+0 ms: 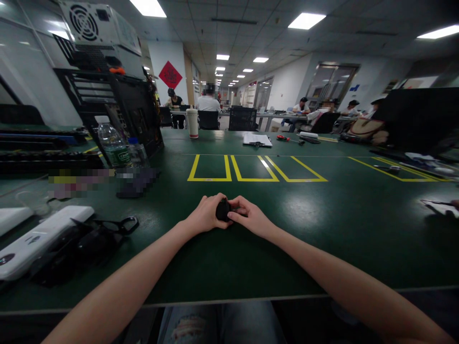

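Observation:
A small round black object (pixel 223 210) is between my two hands, just above or on the green table (pixel 251 258); its exact kind does not show. My left hand (pixel 208 213) wraps round it from the left, thumb and fingers curled about its edge. From the right, my right hand (pixel 248 215) pinches at the object's side with thumb and fingertips. Part of the object is hidden behind the fingers. Beyond my hands, yellow tape outlines (pixel 210 179) mark the table top.
A white cup (pixel 192 123), a clipboard (pixel 257 140) and a red-handled screwdriver (pixel 283 138) lie farther back. To the left are a water bottle (pixel 114 143), a white device (pixel 46 239), black straps (pixel 103 234) and a computer case (pixel 136 112). Other people sit in the background.

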The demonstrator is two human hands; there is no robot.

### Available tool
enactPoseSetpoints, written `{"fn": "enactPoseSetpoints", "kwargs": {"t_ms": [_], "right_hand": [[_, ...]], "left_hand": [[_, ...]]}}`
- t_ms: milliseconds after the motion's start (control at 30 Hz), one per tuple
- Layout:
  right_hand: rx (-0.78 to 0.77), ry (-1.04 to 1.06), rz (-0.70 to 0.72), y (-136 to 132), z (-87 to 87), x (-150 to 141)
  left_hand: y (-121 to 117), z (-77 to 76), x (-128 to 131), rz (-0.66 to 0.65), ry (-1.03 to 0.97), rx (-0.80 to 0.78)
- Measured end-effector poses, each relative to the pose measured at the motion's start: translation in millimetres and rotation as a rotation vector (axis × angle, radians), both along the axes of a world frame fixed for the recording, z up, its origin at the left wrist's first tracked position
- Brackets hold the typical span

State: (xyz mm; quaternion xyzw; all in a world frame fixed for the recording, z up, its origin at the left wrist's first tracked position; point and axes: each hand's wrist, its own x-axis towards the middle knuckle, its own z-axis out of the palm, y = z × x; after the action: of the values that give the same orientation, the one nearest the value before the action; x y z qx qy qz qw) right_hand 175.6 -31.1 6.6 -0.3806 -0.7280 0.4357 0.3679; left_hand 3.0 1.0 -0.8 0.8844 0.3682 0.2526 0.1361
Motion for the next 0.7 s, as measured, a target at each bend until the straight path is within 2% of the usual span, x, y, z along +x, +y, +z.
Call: {"fn": "enactPoseSetpoints", "kwargs": {"t_ms": [267,500,700], "right_hand": [[-0.014,-0.046,-0.044,4.6,-5.4,-2.6],[0.004,-0.034,0.057,-1.1,0.3,-1.3],[0.022,-0.023,0.0,2.8,-4.9,-4.0]], "left_hand": [[-0.3,1.2,0.0,0.006,0.005,-0.008],[-1.4,3.4,0.0,0.008,0.015,-0.015],[-0.5,1.1,-0.2,0.012,0.008,0.002]]}}
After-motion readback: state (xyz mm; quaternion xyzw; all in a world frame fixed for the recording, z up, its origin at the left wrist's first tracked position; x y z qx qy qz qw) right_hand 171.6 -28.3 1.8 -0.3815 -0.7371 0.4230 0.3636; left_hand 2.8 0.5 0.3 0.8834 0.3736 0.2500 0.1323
